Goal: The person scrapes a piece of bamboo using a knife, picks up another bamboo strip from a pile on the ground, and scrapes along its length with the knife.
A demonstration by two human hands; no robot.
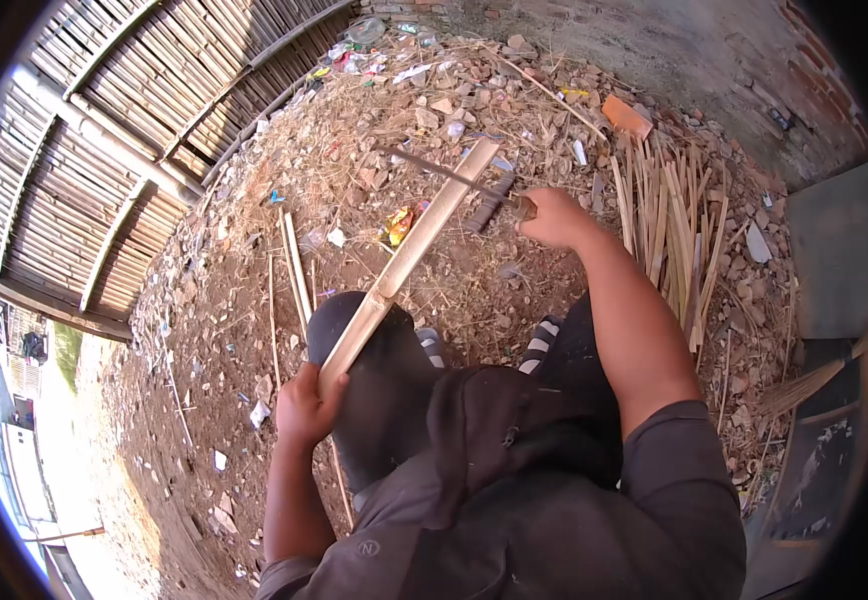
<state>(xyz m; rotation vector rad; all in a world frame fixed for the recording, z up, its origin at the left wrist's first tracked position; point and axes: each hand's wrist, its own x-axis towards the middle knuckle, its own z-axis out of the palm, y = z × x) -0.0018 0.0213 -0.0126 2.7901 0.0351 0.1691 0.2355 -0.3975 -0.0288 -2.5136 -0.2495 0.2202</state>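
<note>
My left hand (306, 405) is closed round the near end of a split bamboo piece (404, 262). The pale, hollow inner side of the bamboo faces up, and it slants away from me past my left knee. In my right hand (552, 217) is the handle of a long, thin-bladed knife (424, 163). Its dark blade crosses the bamboo near the far end, pointing left. Whether the edge touches the bamboo or hovers over it I cannot tell. Below the blade, a dark oblong block (491, 203) lies on the ground.
A pile of split bamboo strips (669, 230) lies at the right. More strips (296, 265) lie left of my knee. Rubble, an orange tile piece (626, 117) and a yellow-red wrapper (399, 225) litter the dirt. A bamboo fence (144, 120) and a wall (674, 50) stand behind.
</note>
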